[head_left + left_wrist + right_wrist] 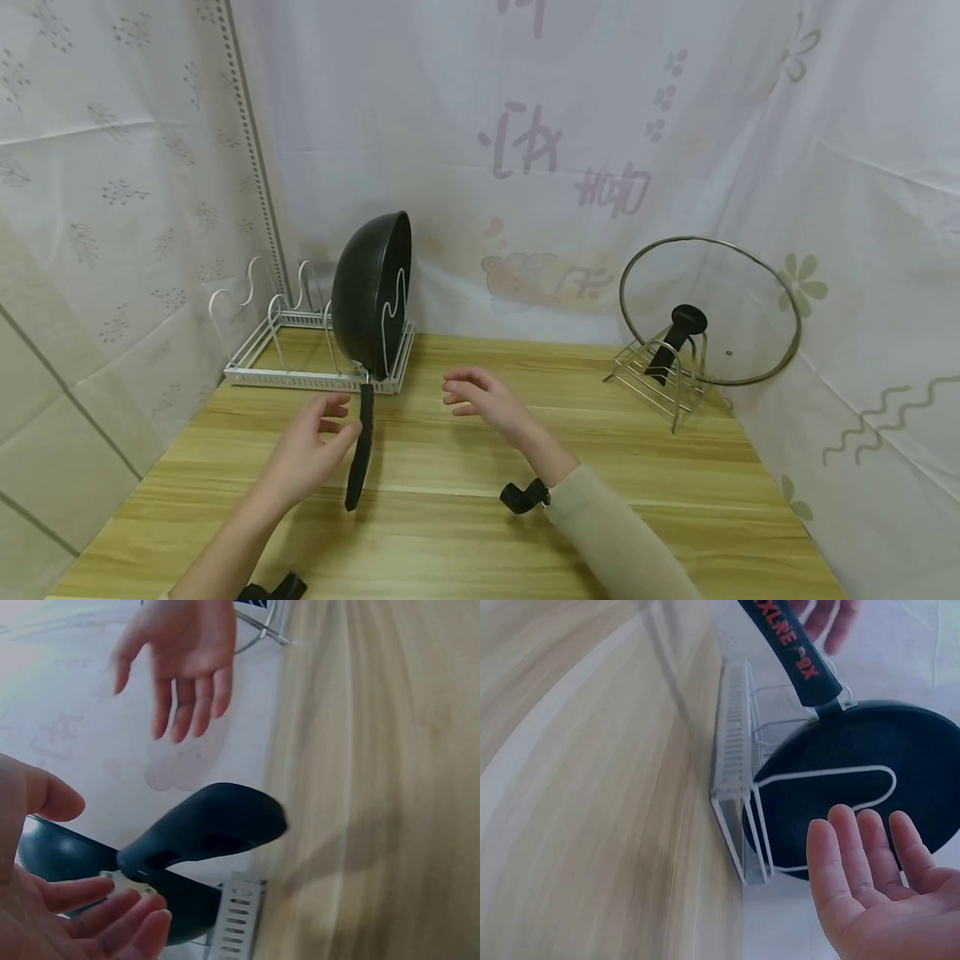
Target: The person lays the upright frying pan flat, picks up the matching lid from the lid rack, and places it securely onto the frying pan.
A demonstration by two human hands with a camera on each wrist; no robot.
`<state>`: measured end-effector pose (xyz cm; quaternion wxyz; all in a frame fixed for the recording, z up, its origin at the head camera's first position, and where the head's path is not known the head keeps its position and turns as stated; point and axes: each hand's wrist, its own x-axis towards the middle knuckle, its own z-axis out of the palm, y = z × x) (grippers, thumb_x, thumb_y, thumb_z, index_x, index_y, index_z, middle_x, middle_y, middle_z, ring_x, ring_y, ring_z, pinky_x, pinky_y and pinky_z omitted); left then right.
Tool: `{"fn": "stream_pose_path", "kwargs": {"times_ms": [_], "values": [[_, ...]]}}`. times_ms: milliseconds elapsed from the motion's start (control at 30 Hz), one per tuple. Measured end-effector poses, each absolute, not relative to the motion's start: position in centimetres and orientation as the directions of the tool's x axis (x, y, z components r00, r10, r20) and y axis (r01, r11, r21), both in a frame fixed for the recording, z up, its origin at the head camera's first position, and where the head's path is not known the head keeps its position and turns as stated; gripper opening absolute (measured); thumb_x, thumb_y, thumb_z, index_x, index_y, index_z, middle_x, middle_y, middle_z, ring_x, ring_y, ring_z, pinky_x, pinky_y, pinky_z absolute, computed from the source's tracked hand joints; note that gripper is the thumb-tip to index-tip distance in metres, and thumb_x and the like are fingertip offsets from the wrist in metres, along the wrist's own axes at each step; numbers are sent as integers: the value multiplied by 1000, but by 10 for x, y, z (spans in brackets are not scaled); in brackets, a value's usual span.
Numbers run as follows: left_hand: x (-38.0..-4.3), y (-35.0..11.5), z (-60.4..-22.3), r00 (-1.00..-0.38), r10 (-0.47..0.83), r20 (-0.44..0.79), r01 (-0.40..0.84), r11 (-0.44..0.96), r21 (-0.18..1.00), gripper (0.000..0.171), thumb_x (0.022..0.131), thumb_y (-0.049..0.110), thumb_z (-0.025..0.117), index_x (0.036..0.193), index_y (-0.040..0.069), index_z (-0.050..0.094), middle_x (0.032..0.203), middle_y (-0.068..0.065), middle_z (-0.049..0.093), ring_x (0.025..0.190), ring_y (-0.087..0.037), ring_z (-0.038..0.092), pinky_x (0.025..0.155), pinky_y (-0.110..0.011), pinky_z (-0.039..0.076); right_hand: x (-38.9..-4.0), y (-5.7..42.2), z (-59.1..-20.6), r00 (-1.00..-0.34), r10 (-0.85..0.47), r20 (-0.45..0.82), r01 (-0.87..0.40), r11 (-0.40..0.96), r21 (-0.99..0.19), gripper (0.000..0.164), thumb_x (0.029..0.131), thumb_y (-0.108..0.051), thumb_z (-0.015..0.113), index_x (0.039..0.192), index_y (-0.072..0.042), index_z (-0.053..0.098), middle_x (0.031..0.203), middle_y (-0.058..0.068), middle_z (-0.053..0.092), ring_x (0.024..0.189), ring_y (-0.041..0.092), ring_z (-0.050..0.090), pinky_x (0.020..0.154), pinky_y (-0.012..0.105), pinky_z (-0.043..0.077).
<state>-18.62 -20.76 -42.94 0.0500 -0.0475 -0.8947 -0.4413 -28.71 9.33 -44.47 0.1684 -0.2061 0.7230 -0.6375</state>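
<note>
Left of frame centre, a white wire pan rack (300,381) keeps a black wok (358,292) on edge; the left hand (311,450) beside its handle (361,454) and right hand (491,407), mid-frame, are empty, fingers loose.

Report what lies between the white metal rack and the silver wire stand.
In the head view, bare yellow-brown wooden tabletop, with the right hand above it.

You have a wire stand (678,387) with a glass lid (742,315) propped on edge in it, metal-rimmed, black handle (677,338) projecting. Under the stand you see a wood-grain table (457,554); behind it, a pale back curtain (442,175) with faint lettering (527,152). To its right, a flower-printed curtain (885,292); far left of it, a sprig-patterned curtain (135,233).
</note>
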Motion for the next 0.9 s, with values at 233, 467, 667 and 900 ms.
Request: {"fn": "stream_pose_path", "kwargs": {"times_ms": [233, 467, 667, 900], "values": [[-189, -205, -441, -993, 60, -103, -58, 509, 859, 67, 109, 34, 66, 158, -6, 43, 144, -30, 60, 122, -37, 67, 87, -43, 63, -294, 57, -450, -880, -471, -62, 53, 32, -998, 55, 112, -37, 60, 153, 0, 57, 148, 23, 65, 129, 36, 71, 108, 47, 61], [-192, -202, -459, -966, 100, -237, -191, 340, 921, 58, 111, 31, 62, 150, -9, 47, 126, -24, 69, 103, -27, 72, 78, -38, 54, -302, 22, -464, -879, -453, -150, 215, -94, -972, 61, 111, -30, 62, 156, 8, 48, 155, 37, 55, 141, 52, 60, 116, 58, 54], [-192, -200, -467, -950, 119, -289, -254, 249, 935, 38, 111, 30, 60, 130, -3, 55, 110, -13, 73, 97, -25, 74, 72, -39, 52, -305, -4, -472, -869, -451, -202, 306, -171, -936, 54, 110, -30, 65, 151, 3, 55, 151, 31, 59, 138, 48, 63, 116, 56, 54], [-191, -200, -471, -923, 223, -313, -297, 104, 949, 28, 111, 26, 58, 119, -1, 58, 99, -6, 70, 89, -21, 72, 72, -37, 63, -308, -29, -483, -840, -488, -237, 390, -238, -890, 18, 106, -29, 68, 114, -13, 72, 119, 11, 73, 105, 24, 71, 108, 49, 59]]}}
